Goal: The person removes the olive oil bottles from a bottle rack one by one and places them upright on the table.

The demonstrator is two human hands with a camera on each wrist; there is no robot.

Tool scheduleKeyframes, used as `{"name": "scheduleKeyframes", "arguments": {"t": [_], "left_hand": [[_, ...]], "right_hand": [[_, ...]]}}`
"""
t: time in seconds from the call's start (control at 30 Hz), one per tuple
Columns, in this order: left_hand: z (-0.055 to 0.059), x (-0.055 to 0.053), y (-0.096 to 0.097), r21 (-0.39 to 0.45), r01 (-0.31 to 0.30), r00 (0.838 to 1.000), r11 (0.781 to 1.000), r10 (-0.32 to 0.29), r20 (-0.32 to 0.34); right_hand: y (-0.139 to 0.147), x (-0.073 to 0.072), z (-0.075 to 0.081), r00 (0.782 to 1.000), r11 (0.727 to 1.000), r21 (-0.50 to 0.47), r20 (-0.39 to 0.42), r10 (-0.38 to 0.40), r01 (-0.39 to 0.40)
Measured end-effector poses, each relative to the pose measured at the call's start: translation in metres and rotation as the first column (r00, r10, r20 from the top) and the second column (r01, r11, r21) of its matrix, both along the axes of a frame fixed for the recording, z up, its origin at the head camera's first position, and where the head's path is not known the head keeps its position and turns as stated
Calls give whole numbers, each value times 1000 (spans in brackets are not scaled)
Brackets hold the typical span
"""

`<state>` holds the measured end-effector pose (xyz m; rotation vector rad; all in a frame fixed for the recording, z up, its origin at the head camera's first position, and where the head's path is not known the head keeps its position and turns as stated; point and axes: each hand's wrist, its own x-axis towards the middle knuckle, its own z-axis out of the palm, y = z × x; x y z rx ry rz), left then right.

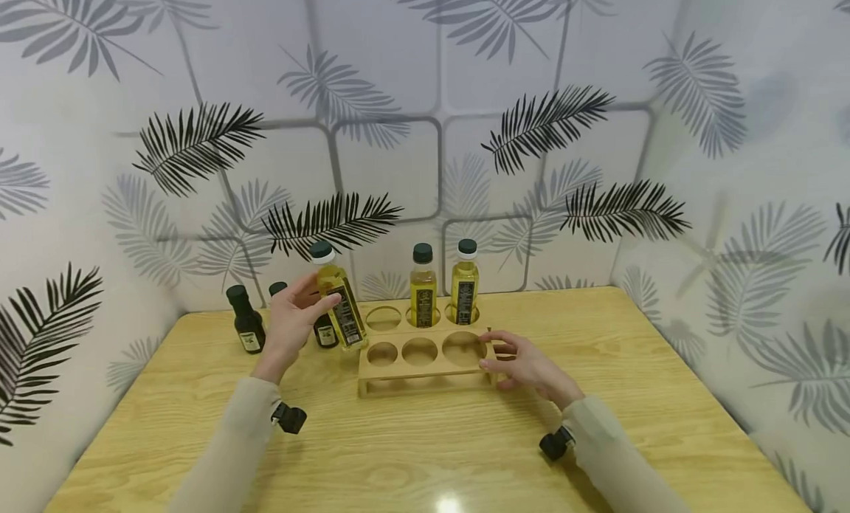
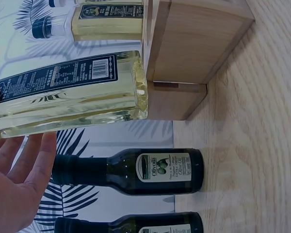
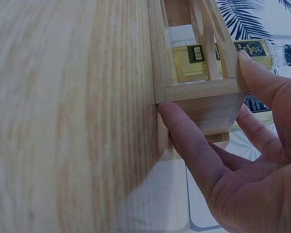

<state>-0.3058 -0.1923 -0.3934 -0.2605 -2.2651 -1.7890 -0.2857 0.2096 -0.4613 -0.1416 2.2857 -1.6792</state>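
My left hand (image 1: 292, 321) holds a clear bottle of yellow oil (image 1: 348, 317) between thumb and fingers. This bottle has a dark green cap and a black label, and is tilted beside the left end of a two-tier wooden bottle rack (image 1: 425, 373). In the left wrist view, the base of the oil bottle (image 2: 87, 109) shows near the rack's end wall (image 2: 184, 41). My right hand (image 1: 531, 369) grips the rack's right end, thumb at the upper edge and fingers along the side. Two similar oil bottles, one middle (image 1: 423, 299) and one right (image 1: 464, 288), stand in the rack's back row.
Two dark green bottles with pale labels stand on the table left of the rack: one farther left (image 1: 249, 328), one (image 1: 325, 334) partly behind my left hand. The wooden table (image 1: 425, 446) meets a leaf-patterned wall covering (image 1: 398, 166) behind and at both sides.
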Motion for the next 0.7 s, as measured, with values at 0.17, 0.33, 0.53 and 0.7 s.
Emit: {"name": "scheduleKeyframes", "arguments": {"t": [0.17,0.33,0.53,0.7], "left_hand": [[-1,2,-7,-37,-7,1000,999,8,24],[-2,3,-13,-69,-22,999,997,24,31],[-4,5,-20,-92,-18,999,996,21,30],[-7,6,-28,-121,24,999,992,-18,51]], "right_hand": [[-1,1,-2,1000,1000,1,18,-4,4],[1,1,0,1000,1000,1,7,19,-19],[2,1,2,1000,1000,0,9,26,-26],[2,-1,1,1000,1000,-1,21,23,-23]]}}
